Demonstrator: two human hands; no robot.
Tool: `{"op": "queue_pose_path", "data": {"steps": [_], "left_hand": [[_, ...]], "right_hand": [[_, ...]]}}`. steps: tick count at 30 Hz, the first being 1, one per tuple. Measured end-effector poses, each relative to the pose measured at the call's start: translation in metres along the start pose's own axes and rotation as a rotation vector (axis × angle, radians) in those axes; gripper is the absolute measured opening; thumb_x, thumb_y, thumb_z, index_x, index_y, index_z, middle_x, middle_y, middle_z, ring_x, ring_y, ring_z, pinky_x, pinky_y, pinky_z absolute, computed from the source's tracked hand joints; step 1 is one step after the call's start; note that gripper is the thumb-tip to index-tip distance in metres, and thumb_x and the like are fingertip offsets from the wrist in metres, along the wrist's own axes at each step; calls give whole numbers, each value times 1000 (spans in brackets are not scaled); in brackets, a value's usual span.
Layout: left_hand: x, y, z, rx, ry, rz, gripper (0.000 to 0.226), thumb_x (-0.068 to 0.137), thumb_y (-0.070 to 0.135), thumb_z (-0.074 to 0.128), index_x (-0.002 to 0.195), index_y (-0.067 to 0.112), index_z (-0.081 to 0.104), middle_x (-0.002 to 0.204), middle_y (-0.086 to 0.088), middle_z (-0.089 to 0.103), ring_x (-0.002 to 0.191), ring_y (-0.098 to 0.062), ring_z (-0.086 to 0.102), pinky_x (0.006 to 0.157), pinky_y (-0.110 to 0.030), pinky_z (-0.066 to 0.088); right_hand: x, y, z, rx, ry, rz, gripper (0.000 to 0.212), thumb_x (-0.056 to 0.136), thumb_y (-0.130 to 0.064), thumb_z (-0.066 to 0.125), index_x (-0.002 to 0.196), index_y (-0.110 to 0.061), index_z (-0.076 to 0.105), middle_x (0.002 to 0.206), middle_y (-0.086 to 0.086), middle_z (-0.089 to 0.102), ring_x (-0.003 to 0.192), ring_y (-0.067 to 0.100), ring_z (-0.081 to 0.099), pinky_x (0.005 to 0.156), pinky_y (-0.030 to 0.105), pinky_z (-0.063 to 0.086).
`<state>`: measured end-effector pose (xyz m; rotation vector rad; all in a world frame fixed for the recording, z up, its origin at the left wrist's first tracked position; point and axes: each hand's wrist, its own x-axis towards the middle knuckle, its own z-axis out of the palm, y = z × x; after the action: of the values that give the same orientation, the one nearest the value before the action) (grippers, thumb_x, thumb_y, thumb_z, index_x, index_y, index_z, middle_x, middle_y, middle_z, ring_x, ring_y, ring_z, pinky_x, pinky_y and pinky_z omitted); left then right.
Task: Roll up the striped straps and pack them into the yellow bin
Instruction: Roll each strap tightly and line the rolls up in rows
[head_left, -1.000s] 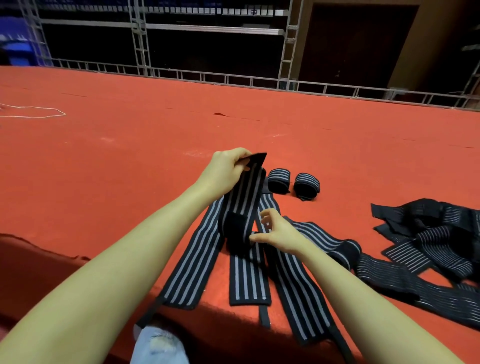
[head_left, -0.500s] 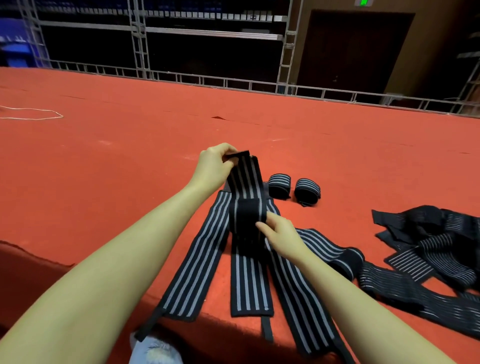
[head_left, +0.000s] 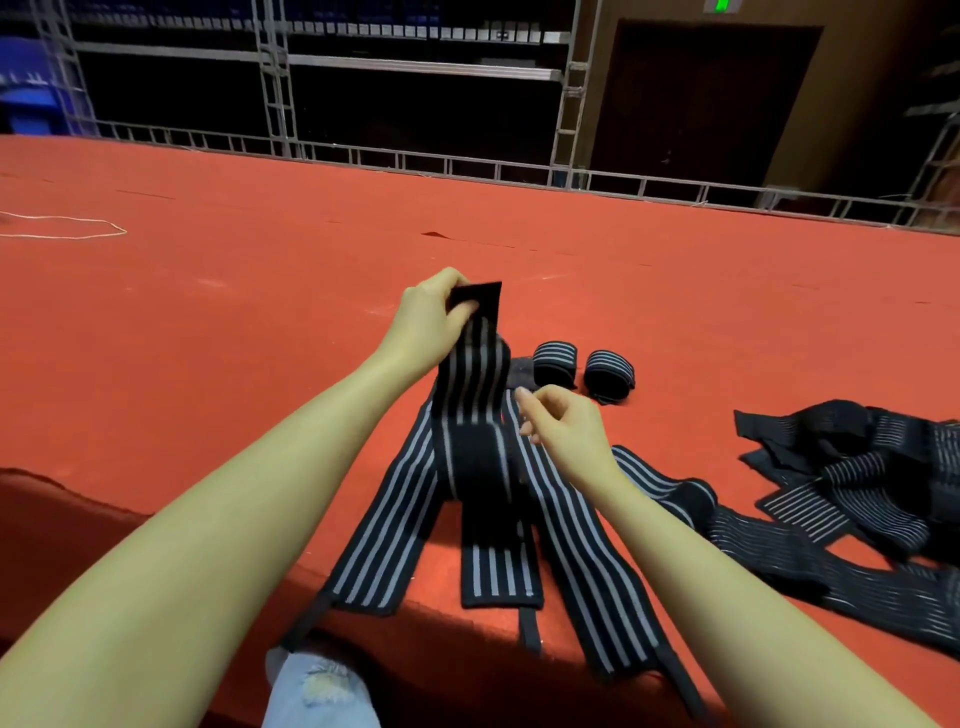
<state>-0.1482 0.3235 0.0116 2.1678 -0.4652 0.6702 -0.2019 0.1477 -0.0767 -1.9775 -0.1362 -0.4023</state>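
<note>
While the left hand (head_left: 428, 325) pinches the plain black tab of a strap (head_left: 475, 410) and holds it raised, the strap's body runs down toward six o'clock to a dark fold resting on the red table (head_left: 208, 322). The right hand (head_left: 566, 431) hovers just beside the strap at its three o'clock, fingers loosely curled and holding nothing. To roll well, I would judge it best to keep the tab taut, bring the right fingers onto the fold, and turn the roll straight along the stripes so the edges stay flush; a slack pull would likely let it cone.

The strap's long axis runs roughly twelve to six, tab end at twelve and lifted. Three flat straps (head_left: 387, 525) lie under it, fanned on much the same axis, their thin tails hanging over the table's near edge. Two finished rolls (head_left: 556, 364) sit at one o'clock of the hands, near each other. A loose heap (head_left: 852, 467) lies at three o'clock, well apart. No yellow bin is in view.
</note>
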Motion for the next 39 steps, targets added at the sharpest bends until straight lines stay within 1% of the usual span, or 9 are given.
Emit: {"op": "queue_pose_path", "data": {"steps": [4,10,13,19,25,28,31,35,39], "left_hand": [[0,-34,12,130,-147,-201,10,93,11,53,97,3,59,96,-14,64,82,-24,52,64,-28,33],[15,-87,40,94,-73,-414,14,93,9,47,102,2,55,98,-19,62,81,-29,50,63,-29,32],[32,-110,56,55,-52,-494,21,94,9,42,111,1,50,96,-14,55,63,-15,44,49,-27,30],[67,-158,94,-55,-28,-532,29,95,11,46,121,3,36,98,-11,52,66,-14,49,45,-20,34],[82,-197,114,-62,5,-446,21,98,7,42,118,5,44,76,-2,52,60,-11,48,46,-15,36],[84,-206,117,-143,67,-405,7,95,6,48,94,10,54,71,7,50,60,-4,44,50,-15,34],[86,-209,116,-278,107,-421,16,94,6,51,79,12,49,67,6,47,60,-5,41,52,-12,33],[89,-200,112,-415,111,-456,7,96,8,46,96,10,53,80,0,55,71,-9,49,62,-19,39],[88,-171,104,-470,62,-419,9,94,7,50,100,11,56,89,-4,61,80,-14,56,72,-25,45]], "right_hand": [[24,9,6,-91,118,86,26,94,-32,50,75,-16,59,73,0,66,78,23,64,73,42,51],[83,40,38,-180,8,215,20,87,-12,48,70,-19,57,76,1,63,78,24,58,71,35,46],[119,62,60,-208,-45,248,13,88,-12,50,88,-14,63,90,8,68,88,24,60,77,31,44],[185,94,106,-359,-248,251,31,98,-22,47,115,1,58,118,17,62,113,31,54,91,33,39],[227,117,142,-414,-218,338,30,100,-20,39,101,6,54,108,24,56,102,36,50,80,37,36],[238,120,150,-425,-185,388,34,97,-23,46,68,-6,42,73,10,49,74,28,44,62,33,32],[238,121,152,-271,-104,371,30,93,-20,54,67,-5,51,65,10,48,64,21,42,57,35,35],[225,110,146,94,39,288,5,92,-15,58,91,-14,54,82,-2,57,74,12,52,65,23,43],[210,91,128,328,69,235,13,91,-10,60,95,-21,54,85,-1,69,73,15,64,69,24,52]]}}
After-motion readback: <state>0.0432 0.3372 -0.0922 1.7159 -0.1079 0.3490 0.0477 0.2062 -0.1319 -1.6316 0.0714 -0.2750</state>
